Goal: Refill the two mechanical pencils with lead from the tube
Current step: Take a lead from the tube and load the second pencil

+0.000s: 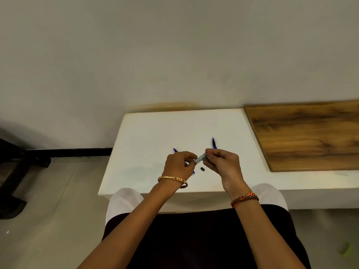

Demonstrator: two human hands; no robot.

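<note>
Both hands, left hand (179, 164) and right hand (220, 163), pinch the lead tube (200, 158) above its black cap (202, 169); tilt it carelessly and leads could spill past the two pencils (214, 143).

A plain, sparsely furnished indoor room, perhaps an office or study corner: a low white bench (155, 133) stands against a bare off-white wall (136, 55), a wood-grain board (307, 136) lies on it, and grey floor tiles (54, 200) meet a black skirting strip (68, 152).
</note>
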